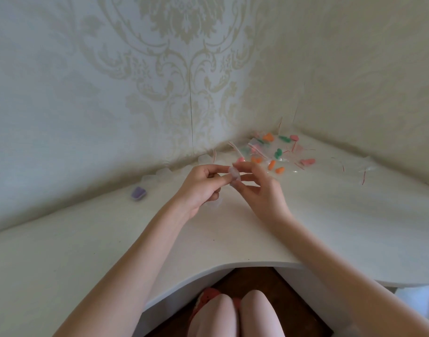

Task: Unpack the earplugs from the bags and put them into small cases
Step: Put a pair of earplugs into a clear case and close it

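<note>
Hands, left (198,188) and right (262,190), pinch one translucent case (233,175); contents unclear.

Both hands meet over the middle of the worktop (208,239), left hand (198,188) and right hand (262,190) touching at the fingertips, a small clear case (233,175) pinched between them. Beyond them, in the far right corner where the two walls meet, a heap of bags (274,154) with earplugs (278,153) inside lies on the worktop. More empty bags (354,166) trail off to the right of that heap. Far left, near the wall, one small case (138,193) sits alone. Knees (233,312) show under the near edge.
</note>
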`<state>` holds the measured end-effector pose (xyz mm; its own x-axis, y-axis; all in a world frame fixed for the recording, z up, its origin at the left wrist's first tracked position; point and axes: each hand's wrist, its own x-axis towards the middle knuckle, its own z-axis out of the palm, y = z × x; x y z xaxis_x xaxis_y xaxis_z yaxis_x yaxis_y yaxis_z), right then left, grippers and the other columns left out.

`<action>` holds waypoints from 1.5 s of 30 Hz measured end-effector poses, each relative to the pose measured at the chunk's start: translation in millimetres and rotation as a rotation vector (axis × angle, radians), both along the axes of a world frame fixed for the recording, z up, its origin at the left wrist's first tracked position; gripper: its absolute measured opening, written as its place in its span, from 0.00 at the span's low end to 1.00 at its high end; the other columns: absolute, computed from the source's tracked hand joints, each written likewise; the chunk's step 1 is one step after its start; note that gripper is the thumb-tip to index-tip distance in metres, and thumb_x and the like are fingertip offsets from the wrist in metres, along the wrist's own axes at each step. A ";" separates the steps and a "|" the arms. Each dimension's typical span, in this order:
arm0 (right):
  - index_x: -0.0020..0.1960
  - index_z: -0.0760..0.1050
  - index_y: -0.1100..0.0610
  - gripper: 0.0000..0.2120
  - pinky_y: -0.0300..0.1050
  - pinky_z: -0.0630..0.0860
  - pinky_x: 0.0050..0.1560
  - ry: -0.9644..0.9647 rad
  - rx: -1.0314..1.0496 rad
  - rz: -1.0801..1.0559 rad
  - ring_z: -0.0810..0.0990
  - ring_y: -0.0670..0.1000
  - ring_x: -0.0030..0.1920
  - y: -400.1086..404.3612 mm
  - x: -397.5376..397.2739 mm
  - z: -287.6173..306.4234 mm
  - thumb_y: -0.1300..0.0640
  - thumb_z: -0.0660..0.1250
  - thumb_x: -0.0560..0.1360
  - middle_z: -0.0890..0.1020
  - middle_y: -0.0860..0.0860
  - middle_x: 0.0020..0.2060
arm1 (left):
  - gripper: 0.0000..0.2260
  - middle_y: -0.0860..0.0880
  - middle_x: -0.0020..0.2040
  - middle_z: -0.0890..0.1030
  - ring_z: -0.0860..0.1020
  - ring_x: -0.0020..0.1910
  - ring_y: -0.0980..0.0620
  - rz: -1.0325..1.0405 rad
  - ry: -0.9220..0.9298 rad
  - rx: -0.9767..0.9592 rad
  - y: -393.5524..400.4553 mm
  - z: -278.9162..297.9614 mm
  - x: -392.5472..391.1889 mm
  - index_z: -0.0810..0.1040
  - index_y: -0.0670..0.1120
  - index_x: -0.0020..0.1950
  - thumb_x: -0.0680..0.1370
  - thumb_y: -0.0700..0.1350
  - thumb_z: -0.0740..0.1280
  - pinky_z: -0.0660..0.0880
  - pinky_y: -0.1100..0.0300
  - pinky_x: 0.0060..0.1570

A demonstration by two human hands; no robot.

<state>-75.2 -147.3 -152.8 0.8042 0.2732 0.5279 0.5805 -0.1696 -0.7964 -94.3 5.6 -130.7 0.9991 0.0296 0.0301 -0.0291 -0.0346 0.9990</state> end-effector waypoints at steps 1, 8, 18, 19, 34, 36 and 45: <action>0.52 0.75 0.41 0.13 0.34 0.77 0.47 0.024 0.013 0.000 0.80 0.40 0.50 0.1 0.4 0.2 0.57 0.71 0.74 0.80 0.36 0.50 | 0.10 0.51 0.29 0.60 0.59 0.25 0.56 0.002 0.013 -0.007 0.4 -0.6 0.4 0.81 0.41 0.55 0.75 0.41 0.71 0.58 0.67 0.23; 0.49 0.76 0.39 0.10 0.41 0.78 0.54 0.065 0.089 0.005 0.82 0.40 0.51 2.1 0.3 4.8 0.55 0.69 0.75 0.82 0.31 0.45 | 0.06 0.51 0.27 0.58 0.57 0.25 0.54 0.050 -0.125 0.044 -3.1 -0.8 -1.9 0.83 0.49 0.50 0.74 0.45 0.72 0.56 0.63 0.25; 0.50 0.76 0.46 0.16 0.38 0.79 0.48 0.026 0.027 -0.023 0.83 0.41 0.45 0.5 -1.9 -0.2 0.67 0.64 0.76 0.82 0.40 0.45 | 0.06 0.53 0.24 0.60 0.58 0.24 0.54 0.069 -0.134 0.103 0.6 -2.5 -2.4 0.83 0.45 0.47 0.72 0.43 0.74 0.57 0.64 0.24; 0.51 0.77 0.48 0.17 0.41 0.80 0.46 0.011 0.018 -0.061 0.83 0.43 0.42 -0.9 0.3 -0.1 0.70 0.62 0.75 0.82 0.41 0.43 | 0.07 0.54 0.23 0.60 0.58 0.23 0.55 0.061 -0.133 0.112 -1.4 -2.7 -3.6 0.83 0.43 0.47 0.71 0.42 0.74 0.57 0.65 0.23; 0.55 0.75 0.46 0.19 0.35 0.77 0.47 0.005 -0.033 0.001 0.82 0.39 0.46 -3.6 0.1 0.2 0.63 0.74 0.70 0.82 0.40 0.44 | 0.09 0.50 0.27 0.61 0.58 0.25 0.53 0.154 -0.025 -0.011 -3.0 1.4 -2.5 0.81 0.43 0.40 0.70 0.47 0.75 0.56 0.65 0.22; 0.54 0.76 0.49 0.16 0.42 0.79 0.43 0.012 0.037 -0.083 0.82 0.42 0.42 -5.9 2.0 0.8 0.57 0.76 0.68 0.82 0.42 0.40 | 0.05 0.50 0.28 0.60 0.58 0.24 0.54 0.056 0.001 -0.059 -3.1 3.9 -3.6 0.82 0.45 0.42 0.72 0.47 0.73 0.55 0.66 0.21; 0.46 0.76 0.47 0.09 0.40 0.68 0.34 -0.261 -0.081 -0.127 0.73 0.45 0.39 -8.9 3.0 -3.0 0.43 0.68 0.72 0.79 0.47 0.40 | 0.14 0.52 0.30 0.60 0.57 0.22 0.60 -0.149 0.141 -0.323 -12.3 2.2 -5.9 0.82 0.44 0.42 0.67 0.54 0.70 0.55 0.70 0.17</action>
